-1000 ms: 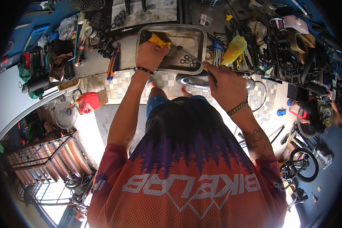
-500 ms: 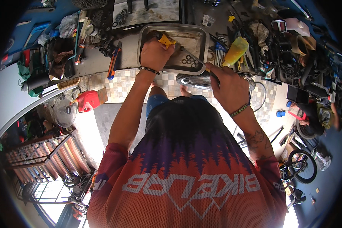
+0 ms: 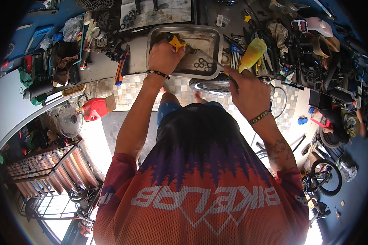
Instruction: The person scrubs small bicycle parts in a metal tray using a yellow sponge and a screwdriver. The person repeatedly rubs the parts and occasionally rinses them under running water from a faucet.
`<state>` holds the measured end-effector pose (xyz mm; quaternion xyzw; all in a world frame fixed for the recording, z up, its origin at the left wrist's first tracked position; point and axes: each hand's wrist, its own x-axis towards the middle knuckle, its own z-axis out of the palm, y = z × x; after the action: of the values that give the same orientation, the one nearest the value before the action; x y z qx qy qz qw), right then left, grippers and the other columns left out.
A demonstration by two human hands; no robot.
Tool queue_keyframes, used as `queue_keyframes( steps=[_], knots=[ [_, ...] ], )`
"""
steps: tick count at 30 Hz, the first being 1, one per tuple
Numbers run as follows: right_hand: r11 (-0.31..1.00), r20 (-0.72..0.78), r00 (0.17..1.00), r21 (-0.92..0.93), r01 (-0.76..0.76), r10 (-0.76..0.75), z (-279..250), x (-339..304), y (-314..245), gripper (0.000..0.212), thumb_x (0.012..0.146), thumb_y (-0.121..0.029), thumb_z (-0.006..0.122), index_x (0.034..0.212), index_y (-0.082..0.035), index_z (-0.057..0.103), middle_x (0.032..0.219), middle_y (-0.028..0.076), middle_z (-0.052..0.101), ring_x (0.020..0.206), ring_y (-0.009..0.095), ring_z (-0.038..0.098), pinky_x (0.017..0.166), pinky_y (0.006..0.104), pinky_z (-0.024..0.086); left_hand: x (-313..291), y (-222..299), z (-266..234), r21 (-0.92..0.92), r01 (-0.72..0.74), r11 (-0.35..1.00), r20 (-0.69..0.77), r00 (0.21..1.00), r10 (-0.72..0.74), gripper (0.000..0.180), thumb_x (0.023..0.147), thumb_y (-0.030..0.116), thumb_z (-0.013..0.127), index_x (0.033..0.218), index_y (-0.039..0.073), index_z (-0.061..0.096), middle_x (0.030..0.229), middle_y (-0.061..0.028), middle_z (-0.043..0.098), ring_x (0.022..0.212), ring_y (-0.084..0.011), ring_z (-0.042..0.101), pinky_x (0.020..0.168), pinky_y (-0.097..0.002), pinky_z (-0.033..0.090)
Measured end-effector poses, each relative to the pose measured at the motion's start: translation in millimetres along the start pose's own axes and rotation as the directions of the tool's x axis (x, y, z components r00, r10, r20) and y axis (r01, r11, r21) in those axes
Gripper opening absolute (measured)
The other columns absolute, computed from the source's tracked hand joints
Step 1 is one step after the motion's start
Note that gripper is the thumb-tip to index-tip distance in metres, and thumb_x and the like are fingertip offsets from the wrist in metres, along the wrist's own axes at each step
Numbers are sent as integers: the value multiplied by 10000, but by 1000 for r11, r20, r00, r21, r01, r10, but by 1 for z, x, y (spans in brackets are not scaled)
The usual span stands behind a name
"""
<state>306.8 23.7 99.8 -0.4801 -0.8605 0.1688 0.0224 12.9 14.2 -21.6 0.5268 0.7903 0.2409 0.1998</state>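
Observation:
My left hand [image 3: 163, 57] is closed around the yellow handle of a tool [image 3: 176, 41] above a steel tray [image 3: 210, 33] on the workbench. The tool's thin metal shaft [image 3: 204, 57] slants right, down to the fingertips of my right hand [image 3: 247, 92], which pinch its far end. What sits at that tip is hidden by the fingers. Several small dark rings [image 3: 202, 63] lie in the tray under the shaft. A bicycle wheel [image 3: 212, 86] lies just below the tray's front edge, by my right hand.
A yellow squeeze bottle [image 3: 253, 52] stands right behind my right hand, next to a set of hex keys [image 3: 234, 55]. Tools and rags crowd the bench on both sides, including a blue-and-orange tool [image 3: 121, 65]. On the floor stand a red can [image 3: 95, 108] and a fan [image 3: 68, 121].
My left hand has lifted the yellow-handled tool out of the tray bottom and swung its shaft to the right. My right hand has come up from the wheel to meet its tip.

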Motion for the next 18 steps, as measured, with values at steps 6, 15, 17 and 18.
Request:
queue_keyframes(
  steps=[6, 15, 17, 18],
  knots=[
    [999, -31, 999, -46, -30, 28, -11, 2, 2, 388, 962, -180, 754, 1340, -262, 781, 902, 89, 712, 758, 320, 757, 649, 478, 604, 2, -12, 0, -42, 50, 998, 18, 999, -49, 429, 845, 388, 913, 866, 1, 730, 877, -208, 793, 904, -428, 778, 849, -492, 620],
    [999, -20, 999, -22, 26, -27, 0, 2, -2, 366, 961, -175, 755, 1318, -244, 789, 888, 82, 709, 749, 322, 753, 642, 480, 602, 1, -6, -4, -11, 72, 997, 16, 997, -71, 430, 843, 385, 915, 861, -7, 739, 868, -220, 795, 877, -423, 781, 838, -497, 620],
    [999, -43, 999, -47, -11, 9, -6, 5, -3, 368, 960, -173, 755, 1319, -246, 792, 889, 84, 713, 749, 324, 753, 649, 478, 604, 2, -8, -4, -8, 65, 998, 21, 998, -65, 432, 842, 384, 916, 856, -10, 739, 866, -223, 794, 875, -423, 781, 833, -500, 620],
    [998, -54, 998, -60, -31, 28, -8, 5, -3, 369, 960, -172, 755, 1320, -246, 793, 889, 86, 714, 748, 325, 753, 653, 477, 604, 2, -8, -3, -14, 63, 998, 21, 998, -63, 433, 841, 384, 917, 854, -11, 740, 864, -224, 793, 875, -423, 781, 831, -501, 621]
  ],
)
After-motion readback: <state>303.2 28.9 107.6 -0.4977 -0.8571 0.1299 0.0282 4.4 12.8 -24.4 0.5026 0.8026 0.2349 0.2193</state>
